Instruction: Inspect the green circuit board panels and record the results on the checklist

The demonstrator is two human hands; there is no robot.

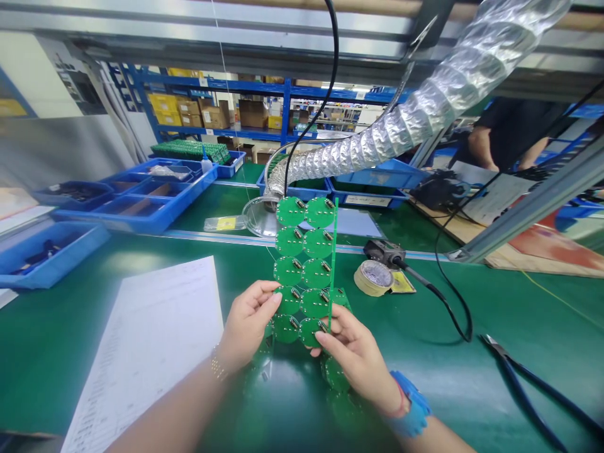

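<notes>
Left hand (245, 327) and right hand (361, 358) pinch the lower rows of the green circuit-board panel (304, 264), held upright above the tabletop (472, 377). A hard twist could, I'd guess, crack a board.

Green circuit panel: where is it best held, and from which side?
Grip: probably the lower side edges of the panel, left hand from the left, right hand from the right. It stands upright, thin and flat, with small parts on each round board.
</notes>
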